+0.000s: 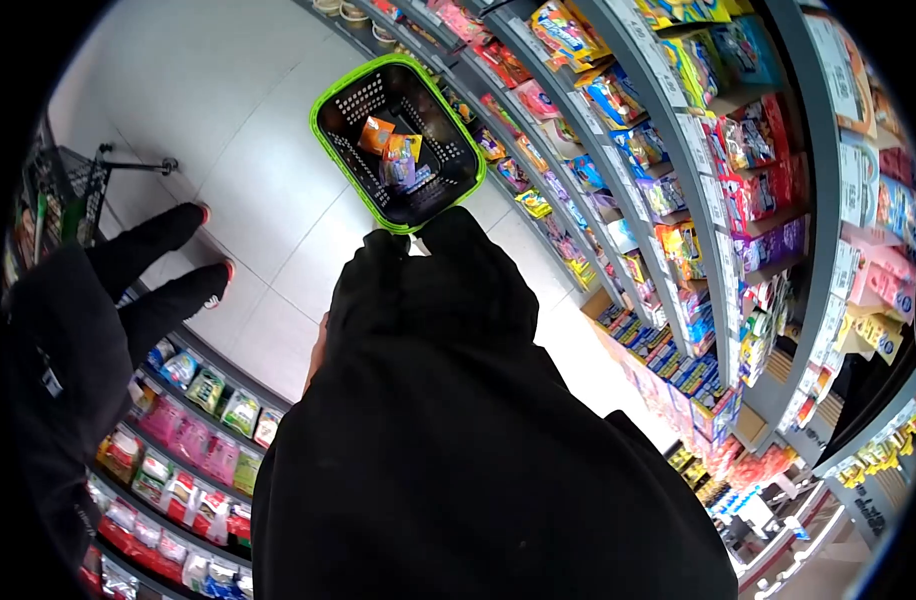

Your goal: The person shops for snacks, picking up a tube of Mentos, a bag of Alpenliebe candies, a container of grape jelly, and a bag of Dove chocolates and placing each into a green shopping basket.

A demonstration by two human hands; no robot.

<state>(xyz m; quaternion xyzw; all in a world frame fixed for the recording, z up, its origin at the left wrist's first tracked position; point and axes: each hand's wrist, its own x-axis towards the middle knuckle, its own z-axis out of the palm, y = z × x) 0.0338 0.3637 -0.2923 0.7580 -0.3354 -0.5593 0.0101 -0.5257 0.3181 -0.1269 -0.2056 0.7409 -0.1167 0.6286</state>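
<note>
My left hand [318, 352] shows only as a sliver at the left edge of my black clothing, hanging low at my side. Most of its fingers are hidden, so its grip cannot be made out. My right hand is out of view. On the floor just past my feet stands a black shopping basket [399, 62] with a bright green rim. Inside it lie an orange packet [375, 134], a yellow-orange packet [405, 147] and a purple-blue packet [398, 174]. Neither hand touches the basket in this view.
Shelves [678, 110] of colourful candy bags curve along the right. Lower left, another shelf [193, 420] holds bagged goods. A person in dark clothes [73, 320] stands at the left by a shopping cart [78, 175]. Grey tiled floor [248, 110] lies between.
</note>
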